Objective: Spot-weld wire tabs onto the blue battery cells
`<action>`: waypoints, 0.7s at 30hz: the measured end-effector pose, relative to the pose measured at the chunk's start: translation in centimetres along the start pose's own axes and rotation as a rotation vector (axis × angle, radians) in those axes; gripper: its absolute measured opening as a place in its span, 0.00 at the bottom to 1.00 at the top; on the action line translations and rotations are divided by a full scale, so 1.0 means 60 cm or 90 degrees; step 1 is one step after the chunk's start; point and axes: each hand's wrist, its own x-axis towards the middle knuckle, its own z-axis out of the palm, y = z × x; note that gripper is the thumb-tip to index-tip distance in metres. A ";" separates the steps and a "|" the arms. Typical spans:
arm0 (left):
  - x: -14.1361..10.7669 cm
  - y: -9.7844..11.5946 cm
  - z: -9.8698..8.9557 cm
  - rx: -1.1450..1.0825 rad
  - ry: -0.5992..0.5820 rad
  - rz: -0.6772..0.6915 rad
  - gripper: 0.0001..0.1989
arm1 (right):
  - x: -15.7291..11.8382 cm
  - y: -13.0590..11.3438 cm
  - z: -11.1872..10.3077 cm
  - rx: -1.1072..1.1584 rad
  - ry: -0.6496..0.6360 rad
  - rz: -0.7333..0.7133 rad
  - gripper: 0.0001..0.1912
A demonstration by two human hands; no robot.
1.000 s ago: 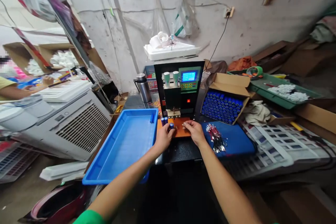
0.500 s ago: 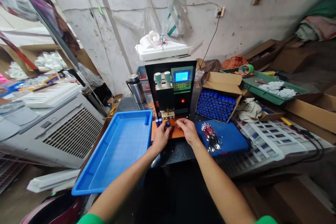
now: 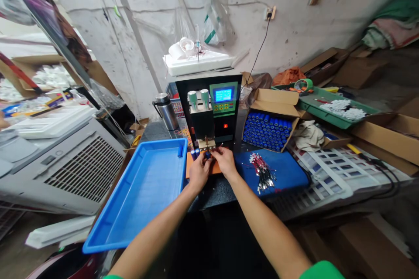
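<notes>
My left hand [image 3: 199, 173] is closed on a blue cylindrical battery cell [image 3: 207, 155], held below the electrode pins [image 3: 206, 140] of a black spot welder [image 3: 229, 115]. Pinched fingers of my right hand [image 3: 225, 162] meet the cell's top from the right; a thin wire lead [image 3: 221, 144] with a pale end sticks out above them. How the lead touches the cell is hidden by the fingers. Blue cells [image 3: 195, 153] stand just left of my left fingertips. Under both hands lies an orange board [image 3: 215, 169].
A blue tray [image 3: 144, 192] with one cell [image 3: 180, 151] near its far right corner is on the left. To the right, a bundle of red and black leads [image 3: 262, 170] lies on a blue mat [image 3: 290, 170], before a carton of cells [image 3: 268, 131]. A steel flask [image 3: 166, 111] stands behind the tray.
My right hand has moved left, bringing the lead to the cell under the pins. My left hand keeps its grip on the cell. The whole view has shifted slightly.
</notes>
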 end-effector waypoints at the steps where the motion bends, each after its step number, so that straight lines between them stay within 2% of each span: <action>1: 0.000 0.001 0.000 0.000 0.001 -0.002 0.15 | 0.000 0.001 0.001 -0.003 0.003 0.001 0.16; 21: 0.005 -0.013 0.003 0.000 -0.007 -0.004 0.17 | -0.008 -0.014 0.006 0.005 0.013 0.003 0.14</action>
